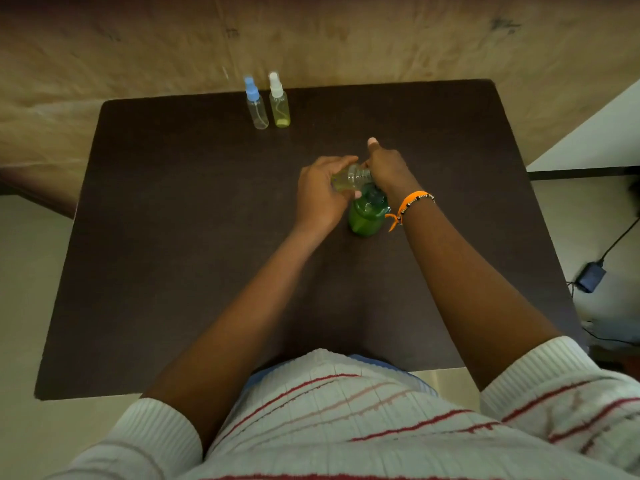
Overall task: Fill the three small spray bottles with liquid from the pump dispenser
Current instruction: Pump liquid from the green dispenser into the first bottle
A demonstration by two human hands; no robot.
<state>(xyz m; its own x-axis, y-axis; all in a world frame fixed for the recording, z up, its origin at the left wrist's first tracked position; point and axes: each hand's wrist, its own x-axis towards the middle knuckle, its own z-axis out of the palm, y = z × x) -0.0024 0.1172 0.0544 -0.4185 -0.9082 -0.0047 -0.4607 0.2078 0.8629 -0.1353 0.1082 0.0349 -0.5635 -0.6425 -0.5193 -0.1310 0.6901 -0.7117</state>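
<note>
My left hand [320, 192] grips an uncapped spray bottle [349, 178] against the green dispenser [363, 216]; my right hand [388, 168] presses its pump. No label is readable.

The left hand [320, 192] is gripping a small uncapped spray bottle [349, 178], tilting it so its open neck is pointing toward the right hand [386, 166]. The right hand is resting over the top of the green pump dispenser [365, 214], which is standing on the dark worktop [173, 237] just beneath both hands; an orange bracelet [410, 202] is circling that wrist. Well beyond the left hand, a blue-capped bottle [257, 105] and a white-capped bottle [280, 103] holding yellowish liquid are standing side by side.
</note>
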